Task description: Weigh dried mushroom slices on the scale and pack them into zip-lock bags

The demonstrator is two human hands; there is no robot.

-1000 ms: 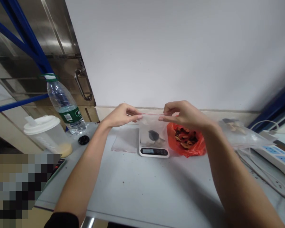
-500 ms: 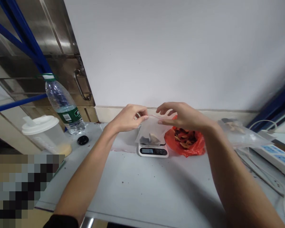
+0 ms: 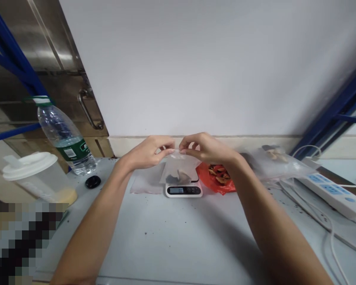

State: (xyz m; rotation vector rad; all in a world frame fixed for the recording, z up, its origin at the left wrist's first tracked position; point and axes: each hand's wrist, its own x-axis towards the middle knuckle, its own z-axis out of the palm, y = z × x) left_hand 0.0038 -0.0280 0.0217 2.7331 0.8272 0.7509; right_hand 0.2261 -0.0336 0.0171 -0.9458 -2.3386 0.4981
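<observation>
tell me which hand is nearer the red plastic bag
Right. Both pinch the clear zip bag: the right hand just above and beside the red plastic bag, the left hand farther left.

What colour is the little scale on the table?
The digital scale is white, with a black display panel on its front. It shows in the head view.

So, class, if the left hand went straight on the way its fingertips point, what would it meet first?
Probably the right hand, which faces it across a narrow gap at the top edge of the translucent bag; one view leaves the depth uncertain.
</observation>
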